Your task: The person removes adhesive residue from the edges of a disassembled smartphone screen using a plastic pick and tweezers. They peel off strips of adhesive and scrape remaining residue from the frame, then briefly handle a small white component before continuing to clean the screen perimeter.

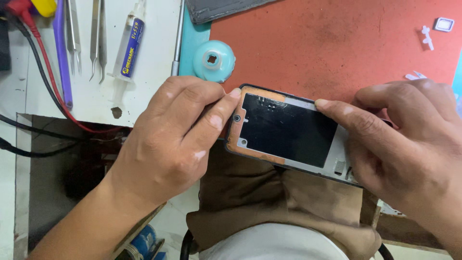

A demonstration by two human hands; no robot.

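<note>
An opened phone frame (284,130) with a black panel inside and a copper-coloured border lies at the near edge of a red work mat (327,53). My left hand (178,135) grips the frame's left end, fingers curled over its edge. My right hand (409,139) holds the right end, its forefinger pressed along the upper edge. Both hands hold the frame over my lap.
A teal round cap (214,60) sits just above my left hand. Tweezers (98,33), a syringe of paste (129,45), a thin metal rod (177,38) and red and black cables (43,62) lie on the white bench at left. Small white parts (443,24) rest at the mat's far right.
</note>
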